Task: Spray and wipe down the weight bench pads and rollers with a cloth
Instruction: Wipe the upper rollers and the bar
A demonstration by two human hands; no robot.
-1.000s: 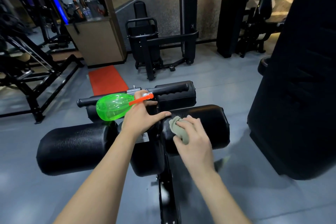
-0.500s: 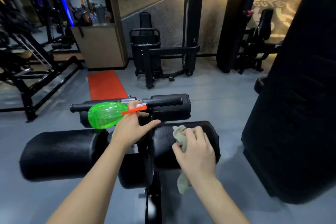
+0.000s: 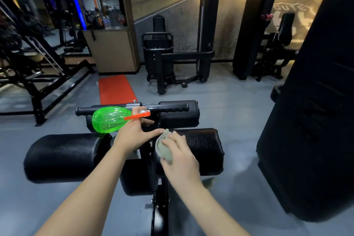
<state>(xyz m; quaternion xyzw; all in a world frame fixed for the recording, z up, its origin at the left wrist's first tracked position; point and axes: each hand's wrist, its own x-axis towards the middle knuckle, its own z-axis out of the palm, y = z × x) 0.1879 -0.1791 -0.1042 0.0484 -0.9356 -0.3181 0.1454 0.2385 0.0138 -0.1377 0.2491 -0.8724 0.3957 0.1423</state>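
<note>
I press the grey-green cloth [image 3: 164, 149] on the right black padded roller [image 3: 205, 145]; my left hand [image 3: 134, 135] holds the clear-green plastic spray bottle [image 3: 108, 119] sideways.

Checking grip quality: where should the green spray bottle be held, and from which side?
At the narrow neck by the orange trigger, from the near side, as the left hand does. The spray bottle lies sideways, its bulbous body probably too wide to wrap.
</note>
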